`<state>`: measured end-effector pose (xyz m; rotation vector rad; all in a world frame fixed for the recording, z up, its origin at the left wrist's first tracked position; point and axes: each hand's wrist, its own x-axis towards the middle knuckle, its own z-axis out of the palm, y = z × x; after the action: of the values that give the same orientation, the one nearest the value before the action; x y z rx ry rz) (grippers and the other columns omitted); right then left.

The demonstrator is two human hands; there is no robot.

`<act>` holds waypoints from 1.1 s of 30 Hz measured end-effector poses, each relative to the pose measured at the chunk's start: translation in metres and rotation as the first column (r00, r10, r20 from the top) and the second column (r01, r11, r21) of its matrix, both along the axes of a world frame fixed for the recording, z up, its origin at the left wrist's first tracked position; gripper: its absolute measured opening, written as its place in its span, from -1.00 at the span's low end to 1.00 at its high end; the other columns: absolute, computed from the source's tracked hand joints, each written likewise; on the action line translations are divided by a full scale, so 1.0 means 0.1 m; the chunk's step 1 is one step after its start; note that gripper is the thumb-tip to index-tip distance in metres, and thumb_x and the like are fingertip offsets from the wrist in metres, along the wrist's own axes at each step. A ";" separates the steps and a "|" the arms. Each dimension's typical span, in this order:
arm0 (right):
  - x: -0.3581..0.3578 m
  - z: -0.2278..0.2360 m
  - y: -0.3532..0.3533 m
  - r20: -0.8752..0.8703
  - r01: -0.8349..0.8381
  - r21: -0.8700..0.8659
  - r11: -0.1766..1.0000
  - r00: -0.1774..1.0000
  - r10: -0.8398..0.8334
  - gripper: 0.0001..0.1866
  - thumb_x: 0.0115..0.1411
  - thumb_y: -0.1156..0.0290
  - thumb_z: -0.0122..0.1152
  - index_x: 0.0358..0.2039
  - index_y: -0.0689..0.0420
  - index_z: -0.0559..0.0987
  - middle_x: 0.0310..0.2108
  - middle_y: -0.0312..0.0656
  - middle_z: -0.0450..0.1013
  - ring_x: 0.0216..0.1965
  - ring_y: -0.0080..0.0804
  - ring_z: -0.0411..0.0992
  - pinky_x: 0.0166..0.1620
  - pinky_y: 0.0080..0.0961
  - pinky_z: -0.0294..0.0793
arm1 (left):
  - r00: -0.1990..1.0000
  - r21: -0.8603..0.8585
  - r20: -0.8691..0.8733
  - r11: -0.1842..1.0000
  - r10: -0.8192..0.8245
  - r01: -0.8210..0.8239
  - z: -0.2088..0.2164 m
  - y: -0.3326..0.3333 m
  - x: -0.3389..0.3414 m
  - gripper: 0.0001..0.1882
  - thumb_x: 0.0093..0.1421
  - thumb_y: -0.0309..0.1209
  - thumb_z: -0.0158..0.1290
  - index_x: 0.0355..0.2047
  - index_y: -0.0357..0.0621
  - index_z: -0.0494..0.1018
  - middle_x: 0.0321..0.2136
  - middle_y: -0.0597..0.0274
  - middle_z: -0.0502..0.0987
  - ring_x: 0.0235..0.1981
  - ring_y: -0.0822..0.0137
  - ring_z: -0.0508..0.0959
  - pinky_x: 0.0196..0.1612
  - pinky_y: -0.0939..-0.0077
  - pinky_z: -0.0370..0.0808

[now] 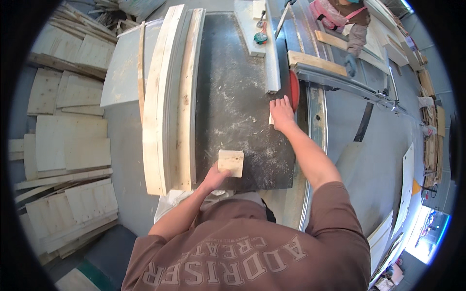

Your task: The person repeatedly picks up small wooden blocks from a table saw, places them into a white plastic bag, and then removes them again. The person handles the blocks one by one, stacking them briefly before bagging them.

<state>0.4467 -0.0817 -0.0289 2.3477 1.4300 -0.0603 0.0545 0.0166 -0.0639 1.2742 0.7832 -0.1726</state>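
On the dark saw table (228, 116), near its front edge, my left hand (215, 177) grips a squarish pale wood block (230, 163), thumb on the near side. Farther off and to the right, my right hand (282, 113) is closed on a small pale wood piece (271, 119), mostly hidden under the fingers. That hand lies right beside a red curved guard or disc (294, 91) at the table's right side. Just beyond the fingers ends a long metal fence (272, 77). Pale sawdust is scattered over the table.
Long boards (187, 97) are stacked along the table's left side. A tape measure (260, 38) rests on a pale board by the fence. At the far right, a co-worker's gloved hand (350, 63) is near a plank (318, 63) on a metal rail. Wood panels (73, 140) lie at left.
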 end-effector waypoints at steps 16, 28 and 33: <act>-2.40 1.01 -0.01 -0.491 -0.010 0.373 0.928 0.846 0.207 -0.06 -0.12 0.24 0.66 0.25 0.28 0.39 0.14 0.03 0.38 0.17 -0.04 0.37 0.23 -0.12 0.44 | 0.939 -0.237 0.159 0.935 0.304 -0.263 0.48 -0.03 0.22 -0.47 0.57 -0.18 -0.11 0.44 -0.15 0.31 0.24 0.16 0.51 0.25 0.32 0.50 0.33 0.32 0.40; -2.93 0.57 -1.18 -0.817 0.733 0.487 0.475 0.574 -0.049 -0.82 0.42 0.36 0.16 -0.34 0.14 0.48 -0.46 0.11 0.54 -0.35 0.32 0.54 -0.30 0.16 0.45 | 0.967 0.041 0.236 0.994 0.092 -0.105 0.07 0.00 0.14 -0.46 0.63 -0.17 -0.10 0.42 -0.31 0.28 0.26 0.02 0.50 0.30 0.27 0.42 0.44 0.32 0.27; -3.60 -0.68 -1.97 -0.815 0.982 0.163 0.098 0.190 -0.547 -0.82 0.33 0.39 0.15 -0.34 0.20 0.63 -0.38 0.14 0.60 -0.25 0.16 0.62 -0.18 0.04 0.52 | 0.965 0.147 0.262 0.989 -0.029 -0.010 0.21 0.04 0.02 -0.37 0.66 -0.07 -0.20 0.46 -0.35 0.16 0.32 -0.03 0.42 0.36 0.20 0.37 0.47 0.27 0.22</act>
<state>0.0864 -0.2789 -0.0972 3.7476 -0.2430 -0.7562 0.0569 0.0209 -0.0433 1.4067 0.5682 0.0491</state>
